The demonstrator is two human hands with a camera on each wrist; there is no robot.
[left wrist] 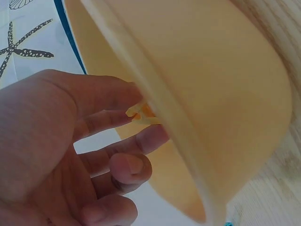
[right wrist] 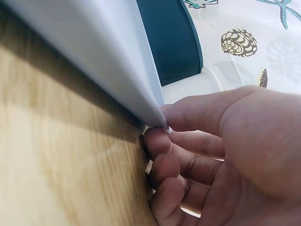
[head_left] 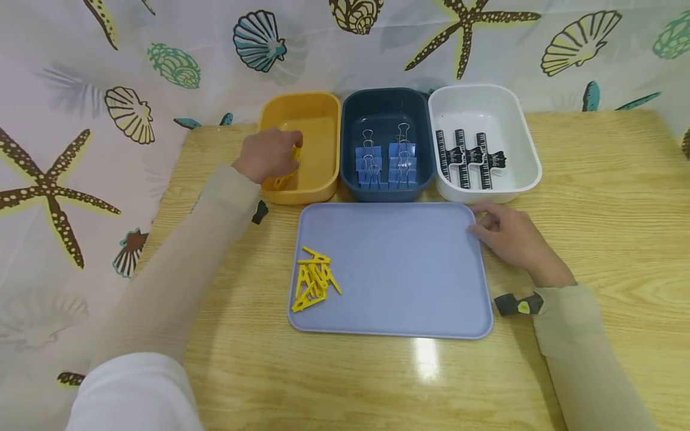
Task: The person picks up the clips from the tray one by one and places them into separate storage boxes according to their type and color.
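Inside the yellow bin (head_left: 318,137), my left hand (head_left: 268,154) pinches a yellow clothespin (left wrist: 143,115) between thumb and fingers. The bin's wall hides part of it in the left wrist view. More yellow shows low in the bin under the hand. My right hand (head_left: 507,233) grips the upper right corner of the pale blue tray (head_left: 399,269), thumb on top of its rim and curled fingers beneath in the right wrist view. Several yellow clothespins (head_left: 314,281) lie in a loose pile at the tray's left side.
Beside the yellow bin stands a dark blue bin (head_left: 353,108) with several blue binder clips (head_left: 385,164). Right of it, a white bin (head_left: 517,137) holds black-and-white piano-pattern clips (head_left: 463,158). A shell-print cloth (head_left: 302,54) hangs behind the wooden table (head_left: 620,239).
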